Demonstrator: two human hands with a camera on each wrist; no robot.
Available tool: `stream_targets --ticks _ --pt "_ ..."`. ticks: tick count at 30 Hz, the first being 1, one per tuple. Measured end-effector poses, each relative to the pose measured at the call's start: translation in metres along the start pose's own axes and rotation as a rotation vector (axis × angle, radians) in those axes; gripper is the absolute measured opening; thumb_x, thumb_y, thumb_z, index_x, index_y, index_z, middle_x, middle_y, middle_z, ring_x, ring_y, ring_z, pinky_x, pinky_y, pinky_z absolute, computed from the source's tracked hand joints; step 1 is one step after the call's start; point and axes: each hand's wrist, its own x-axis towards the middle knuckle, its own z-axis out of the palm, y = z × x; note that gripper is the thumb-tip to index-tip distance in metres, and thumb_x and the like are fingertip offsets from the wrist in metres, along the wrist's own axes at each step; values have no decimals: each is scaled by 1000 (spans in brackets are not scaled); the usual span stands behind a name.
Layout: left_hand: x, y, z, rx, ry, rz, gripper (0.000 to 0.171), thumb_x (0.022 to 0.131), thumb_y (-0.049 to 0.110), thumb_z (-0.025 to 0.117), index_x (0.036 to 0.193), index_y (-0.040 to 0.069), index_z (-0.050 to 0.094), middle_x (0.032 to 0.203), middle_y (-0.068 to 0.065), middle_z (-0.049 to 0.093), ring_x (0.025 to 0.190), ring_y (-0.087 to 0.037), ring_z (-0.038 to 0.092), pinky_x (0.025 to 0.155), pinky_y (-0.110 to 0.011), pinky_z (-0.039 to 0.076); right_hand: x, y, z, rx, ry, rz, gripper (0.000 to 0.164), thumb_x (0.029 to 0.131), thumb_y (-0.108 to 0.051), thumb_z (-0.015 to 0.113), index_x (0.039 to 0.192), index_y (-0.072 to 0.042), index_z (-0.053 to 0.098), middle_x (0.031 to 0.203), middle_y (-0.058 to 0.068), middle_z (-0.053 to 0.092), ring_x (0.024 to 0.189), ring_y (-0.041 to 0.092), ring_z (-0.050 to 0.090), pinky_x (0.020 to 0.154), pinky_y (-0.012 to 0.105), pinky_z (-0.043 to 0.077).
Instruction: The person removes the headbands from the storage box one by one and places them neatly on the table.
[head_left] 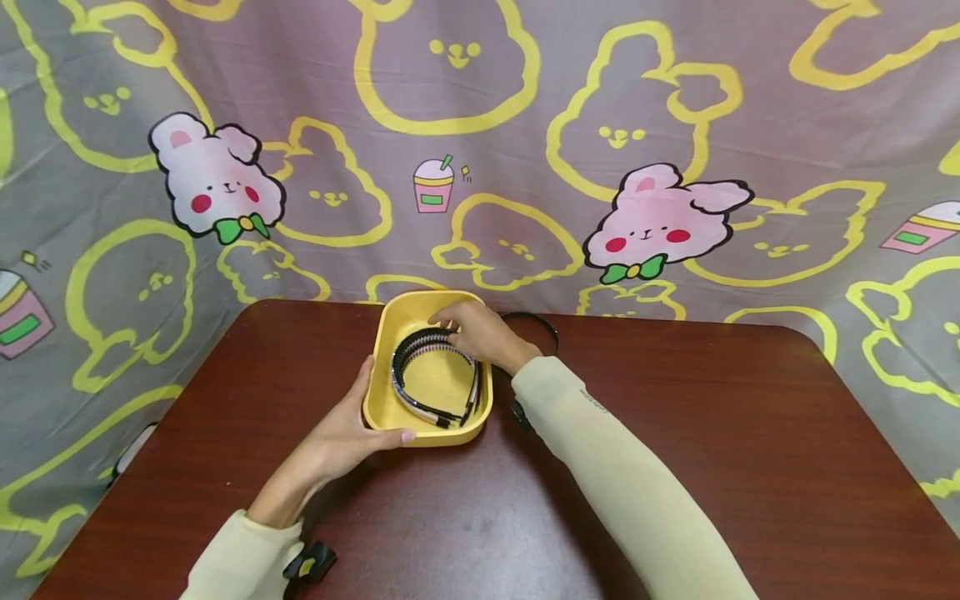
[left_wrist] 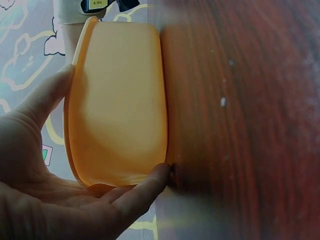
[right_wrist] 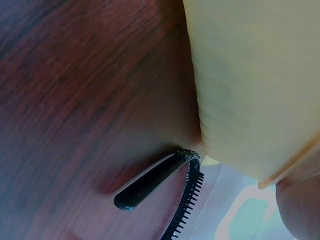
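A yellow plastic basin (head_left: 380,417) stands at the far middle of the table, holding several headbands (head_left: 397,379), black and silvery with toothed inner edges. My left hand (head_left: 341,437) grips the basin by its near left corner. In the left wrist view, the thumb lies at the rim and a fingertip reaches the basin's lower edge. Over the basin's far right rim, my right hand (head_left: 480,333) reaches in, fingers bent at the top of the headbands. Its fingertips are partly hidden there, and I cannot tell whether they pinch a headband.
Another black headband (head_left: 546,325) with teeth lies on the brown table (head_left: 675,433), just right of and behind the basin. Behind the table's back edge hangs a grey curtain (head_left: 510,167) with yellow outlines and rabbit faces.
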Motion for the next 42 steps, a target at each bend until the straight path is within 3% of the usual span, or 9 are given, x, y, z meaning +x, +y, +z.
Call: stream_targets --ticks 27,34,42 --pt "-1 1 2 -20 0 5 134 81 19 90 168 9 -12 177 -18 -2 159 -36 15 129 -56 11 -2 1 1 8 40 -35 40 95 9 58 126 -8 77 119 9 78 103 23 70 85 36 57" --pt "0 -1 0 -20 5 1 133 82 20 90 168 8 -11 177 -17 -3 159 -36 14 129 -56 10 -1 0 1 21 52 -51 41 94 11 57 125 -6 76 112 11 78 101 23 70 85 35 57" --pt "1 -1 0 -20 3 -12 134 82 20 90 168 11 -12 177 -17 -2 158 -36 17 129 -55 11 -1 0 0 56 46 -40 43 95 12 54 128 -6 75 117 12 76 103 25 68 85 35 56"
